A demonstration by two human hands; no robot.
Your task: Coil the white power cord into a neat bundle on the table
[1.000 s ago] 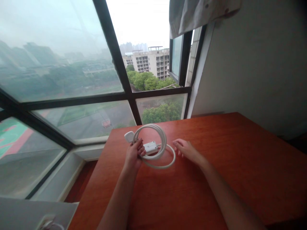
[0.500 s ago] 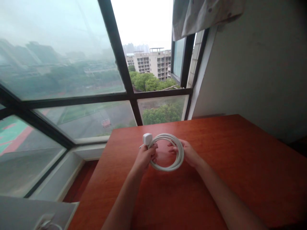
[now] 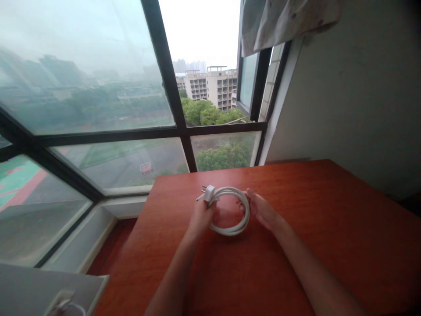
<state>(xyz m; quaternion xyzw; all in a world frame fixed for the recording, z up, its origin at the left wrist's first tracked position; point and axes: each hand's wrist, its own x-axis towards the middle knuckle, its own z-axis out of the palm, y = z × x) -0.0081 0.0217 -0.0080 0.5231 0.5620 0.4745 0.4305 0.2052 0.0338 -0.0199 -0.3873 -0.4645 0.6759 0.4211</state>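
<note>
A white power cord (image 3: 244, 219) is wound into a round coil of several turns, held just over the reddish-brown tabletop (image 3: 315, 219). My left hand (image 3: 201, 217) is closed round the left side of the coil. Above its knuckles sits the white plug (image 3: 209, 193), its metal prongs facing up and left. A short loose cable end sticks out to the left beside the plug. My right hand (image 3: 262, 209) is at the coil's right side, thumb outside and fingertips curled through into the ring. Some fingers of both hands are hidden behind the coil.
Dark-framed windows (image 3: 182, 129) rise behind the table's far edge, with one pane swung outward at the right. A curtain (image 3: 289, 22) hangs above. A grey wall (image 3: 348, 96) stands at the right. At the lower left is a wall outlet (image 3: 62, 303) with a white lead.
The plug has turned in my left hand, so its prongs now show at the upper left. The left hand and the coil's left side have shifted slightly right. My right hand stays at the coil.
</note>
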